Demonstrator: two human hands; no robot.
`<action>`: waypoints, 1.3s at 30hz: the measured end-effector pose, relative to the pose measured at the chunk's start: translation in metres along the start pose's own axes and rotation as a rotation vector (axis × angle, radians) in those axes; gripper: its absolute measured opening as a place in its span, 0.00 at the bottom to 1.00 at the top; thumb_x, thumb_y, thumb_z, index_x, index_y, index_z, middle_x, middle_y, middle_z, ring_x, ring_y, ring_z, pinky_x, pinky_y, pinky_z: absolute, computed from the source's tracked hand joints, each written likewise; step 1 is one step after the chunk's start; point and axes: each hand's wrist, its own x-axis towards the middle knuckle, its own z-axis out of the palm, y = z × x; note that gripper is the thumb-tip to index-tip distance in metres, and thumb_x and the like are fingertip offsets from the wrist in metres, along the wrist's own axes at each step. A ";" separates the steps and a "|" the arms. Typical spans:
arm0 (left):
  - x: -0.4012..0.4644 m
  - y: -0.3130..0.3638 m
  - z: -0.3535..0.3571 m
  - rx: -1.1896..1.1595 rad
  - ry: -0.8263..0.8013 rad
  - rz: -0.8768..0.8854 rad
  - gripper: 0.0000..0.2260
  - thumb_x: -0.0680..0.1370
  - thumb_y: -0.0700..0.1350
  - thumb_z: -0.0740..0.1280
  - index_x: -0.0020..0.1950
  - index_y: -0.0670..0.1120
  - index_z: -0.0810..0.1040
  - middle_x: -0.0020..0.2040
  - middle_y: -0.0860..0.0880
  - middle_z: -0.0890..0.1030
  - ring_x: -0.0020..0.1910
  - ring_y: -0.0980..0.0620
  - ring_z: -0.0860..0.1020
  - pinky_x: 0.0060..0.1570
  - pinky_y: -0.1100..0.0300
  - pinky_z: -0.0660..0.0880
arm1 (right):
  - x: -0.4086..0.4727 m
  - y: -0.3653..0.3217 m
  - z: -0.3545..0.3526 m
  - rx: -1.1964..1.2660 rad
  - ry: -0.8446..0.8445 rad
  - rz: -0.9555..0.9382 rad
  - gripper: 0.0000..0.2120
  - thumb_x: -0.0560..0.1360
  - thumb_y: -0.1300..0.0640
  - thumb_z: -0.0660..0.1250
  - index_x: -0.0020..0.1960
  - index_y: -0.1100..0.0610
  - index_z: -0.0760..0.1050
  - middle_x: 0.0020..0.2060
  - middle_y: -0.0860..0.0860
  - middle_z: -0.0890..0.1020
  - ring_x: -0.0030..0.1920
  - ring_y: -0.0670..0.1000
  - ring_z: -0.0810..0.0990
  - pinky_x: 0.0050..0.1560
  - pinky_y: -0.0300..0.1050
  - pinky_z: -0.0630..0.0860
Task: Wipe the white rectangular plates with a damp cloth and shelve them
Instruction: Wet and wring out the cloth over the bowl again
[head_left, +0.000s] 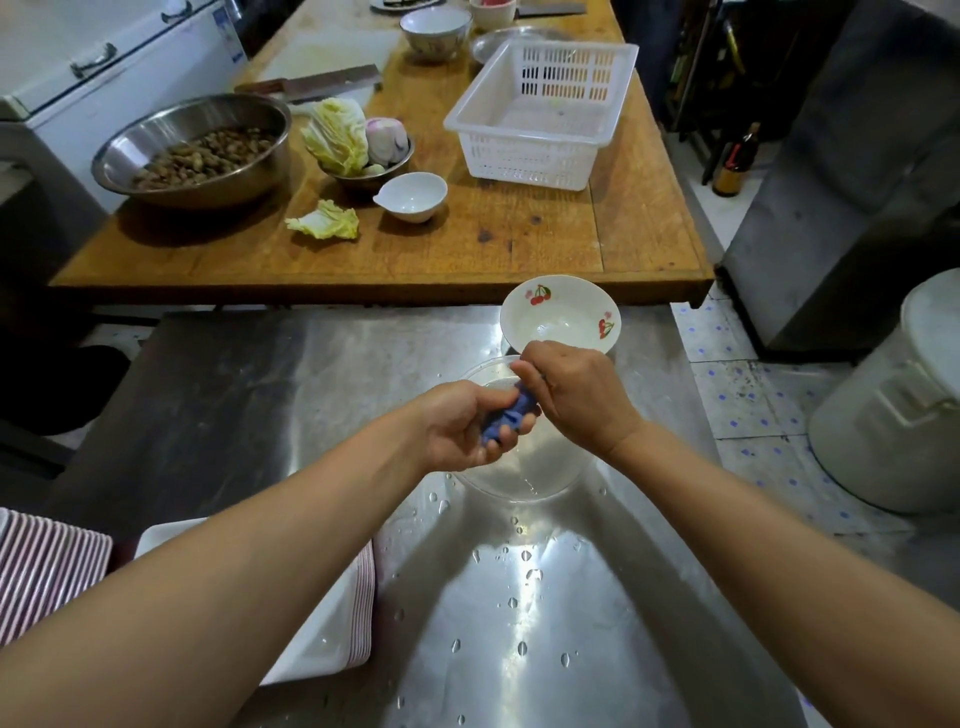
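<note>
Both my hands grip a twisted blue cloth (508, 415) over a clear bowl (519, 475) of water on the wet steel counter (545, 597). My left hand (462, 426) holds the cloth's near end, my right hand (576, 392) its far end. A white rectangular plate (327, 629) lies at the lower left on a striped cloth (363, 597), partly hidden by my left forearm. Another striped cloth (47, 571) lies further left.
A white bowl with cherry print (561, 317) stands just beyond my hands. The wooden table (467, 244) holds a white plastic basket (540, 114), a steel bowl of peanuts (192, 150), cabbage (335, 135), a small white bowl (413, 197) and a cleaver (317, 83). A white bucket (898, 405) stands at right.
</note>
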 end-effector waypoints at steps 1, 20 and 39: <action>-0.002 0.001 0.000 0.036 0.021 0.013 0.11 0.82 0.45 0.57 0.48 0.41 0.76 0.30 0.49 0.74 0.22 0.59 0.68 0.20 0.70 0.64 | -0.001 -0.004 -0.003 0.035 -0.049 0.070 0.21 0.80 0.47 0.52 0.44 0.60 0.77 0.35 0.55 0.81 0.33 0.54 0.80 0.32 0.52 0.79; -0.016 0.006 0.003 1.439 0.265 0.602 0.11 0.81 0.51 0.59 0.46 0.45 0.72 0.35 0.52 0.71 0.38 0.50 0.70 0.33 0.64 0.64 | 0.008 -0.027 -0.059 0.714 -0.686 0.695 0.10 0.80 0.56 0.59 0.42 0.58 0.75 0.32 0.52 0.69 0.27 0.43 0.67 0.30 0.36 0.71; -0.010 0.009 0.011 0.464 0.097 0.155 0.19 0.82 0.53 0.54 0.33 0.45 0.64 0.20 0.54 0.58 0.18 0.58 0.55 0.18 0.68 0.52 | -0.004 -0.011 -0.040 -0.224 -0.282 -0.174 0.08 0.74 0.58 0.67 0.43 0.62 0.72 0.29 0.57 0.76 0.23 0.53 0.74 0.19 0.43 0.70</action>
